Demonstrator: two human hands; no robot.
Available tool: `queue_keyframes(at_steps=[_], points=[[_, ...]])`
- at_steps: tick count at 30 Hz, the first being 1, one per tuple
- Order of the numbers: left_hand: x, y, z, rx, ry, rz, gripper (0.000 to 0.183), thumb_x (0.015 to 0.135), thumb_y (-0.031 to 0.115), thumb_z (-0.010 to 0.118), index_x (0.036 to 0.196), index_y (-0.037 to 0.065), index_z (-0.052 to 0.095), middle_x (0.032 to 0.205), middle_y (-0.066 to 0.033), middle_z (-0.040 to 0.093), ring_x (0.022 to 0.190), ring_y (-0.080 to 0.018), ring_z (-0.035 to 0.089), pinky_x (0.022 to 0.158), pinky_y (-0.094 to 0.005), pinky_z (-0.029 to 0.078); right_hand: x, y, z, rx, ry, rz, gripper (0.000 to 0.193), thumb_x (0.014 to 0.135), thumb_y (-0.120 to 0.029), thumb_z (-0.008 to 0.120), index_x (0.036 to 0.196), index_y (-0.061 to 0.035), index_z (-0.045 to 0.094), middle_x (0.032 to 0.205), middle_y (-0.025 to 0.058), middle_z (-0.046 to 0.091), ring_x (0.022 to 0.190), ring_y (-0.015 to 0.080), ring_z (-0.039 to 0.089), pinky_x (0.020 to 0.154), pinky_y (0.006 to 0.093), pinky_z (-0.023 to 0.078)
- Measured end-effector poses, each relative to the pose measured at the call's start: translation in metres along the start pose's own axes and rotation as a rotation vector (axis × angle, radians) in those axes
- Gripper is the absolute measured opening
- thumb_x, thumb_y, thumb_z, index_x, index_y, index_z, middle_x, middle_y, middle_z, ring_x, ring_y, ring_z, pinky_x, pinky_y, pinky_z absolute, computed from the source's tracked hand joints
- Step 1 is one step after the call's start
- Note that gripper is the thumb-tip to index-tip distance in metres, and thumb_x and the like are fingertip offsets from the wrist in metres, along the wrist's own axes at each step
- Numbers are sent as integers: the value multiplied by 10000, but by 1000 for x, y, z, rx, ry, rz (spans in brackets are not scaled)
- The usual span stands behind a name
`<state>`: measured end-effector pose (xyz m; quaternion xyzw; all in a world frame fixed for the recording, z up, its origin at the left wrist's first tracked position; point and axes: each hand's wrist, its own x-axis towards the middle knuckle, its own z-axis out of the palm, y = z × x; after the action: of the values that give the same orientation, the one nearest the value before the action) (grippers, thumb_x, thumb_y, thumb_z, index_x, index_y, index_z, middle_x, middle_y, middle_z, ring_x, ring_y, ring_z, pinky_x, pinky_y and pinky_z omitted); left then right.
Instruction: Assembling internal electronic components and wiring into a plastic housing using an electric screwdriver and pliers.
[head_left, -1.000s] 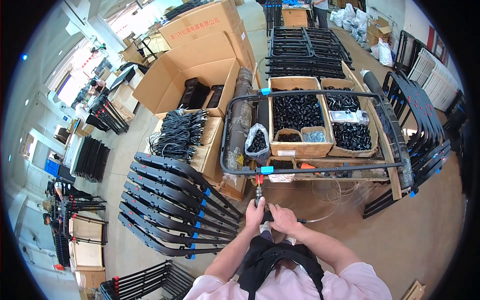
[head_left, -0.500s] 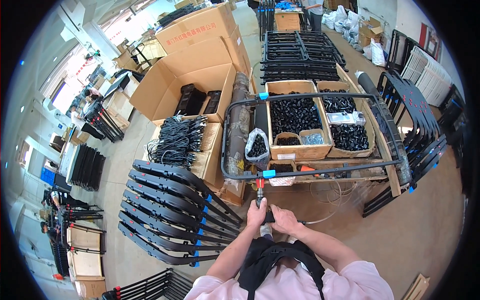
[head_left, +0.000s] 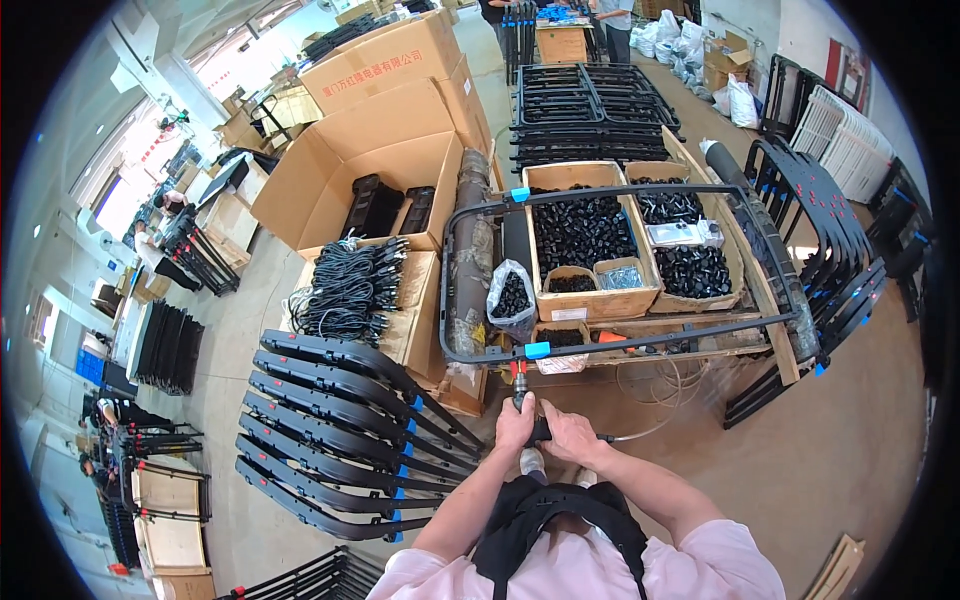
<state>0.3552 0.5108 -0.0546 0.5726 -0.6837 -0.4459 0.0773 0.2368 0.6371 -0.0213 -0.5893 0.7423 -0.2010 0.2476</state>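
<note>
A pneumatic screwdriver [head_left: 519, 382] with a red front end points away from me, its tip against the near bar of a black tubular frame [head_left: 640, 350] beside a blue clip [head_left: 537, 350]. My left hand [head_left: 515, 422] is wrapped round the tool's barrel. Just right of it, my right hand [head_left: 570, 434] closes on the tool's dark grip, which it partly hides. A pale air hose [head_left: 640, 435] runs off to the right from the grip. The frame lies flat across the workbench, with a second blue clip [head_left: 520, 194] on its far bar.
Inside the frame's outline stand wooden boxes of black plastic parts [head_left: 580, 235], a bag of black pieces [head_left: 512, 297] and a small tray of screws [head_left: 620, 277]. Curved black frames [head_left: 340, 430] are stacked left of me. Bundled cables [head_left: 350, 285] lie by an open carton [head_left: 300, 190].
The view has shifted slightly. Both hands stay on the screwdriver, and its tip remains at the frame's near bar by the blue clip.
</note>
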Motion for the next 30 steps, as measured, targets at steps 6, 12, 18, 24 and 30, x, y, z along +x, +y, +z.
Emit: queue_keyframes(at_steps=[6,12,18,24,30], points=[[4,4,-2,-8,22,1,703,998,631,573,1257,-23,584,1117,-351,714,1117,-515,682,972,-562,522,3,-13,-13,-10,-28,42,828,801,-263,816,1481,-9,416,1215,266,683,1070,465,697,943,524,567],[1,2,0,-27,59,-48,780,959,681,611,1285,-28,604,1137,-328,724,1141,-454,697,984,-510,529,1,-8,2,-45,72,-50,523,749,-160,806,1196,-41,562,1191,217,573,1045,442,679,892,542,562],[1,-15,1,-268,-67,-153,789,929,717,640,1179,-26,725,1151,-246,744,1129,-337,707,973,-440,524,-4,-11,5,-19,65,-52,495,744,-115,770,1191,-47,570,1166,215,573,1018,440,682,877,549,558],[-7,-12,3,-225,-50,-157,789,936,714,633,1205,-23,723,1154,-250,745,1125,-340,708,969,-447,523,-8,-11,8,-30,-1,-5,506,808,-229,825,1212,-60,571,1203,211,578,1056,457,675,902,559,553],[-14,-15,2,-209,-34,-139,789,941,719,628,1193,-23,724,1140,-255,745,1120,-348,710,971,-450,523,-13,-11,11,-8,9,-21,507,814,-239,830,1212,-58,573,1207,214,581,1056,457,674,907,553,551]])
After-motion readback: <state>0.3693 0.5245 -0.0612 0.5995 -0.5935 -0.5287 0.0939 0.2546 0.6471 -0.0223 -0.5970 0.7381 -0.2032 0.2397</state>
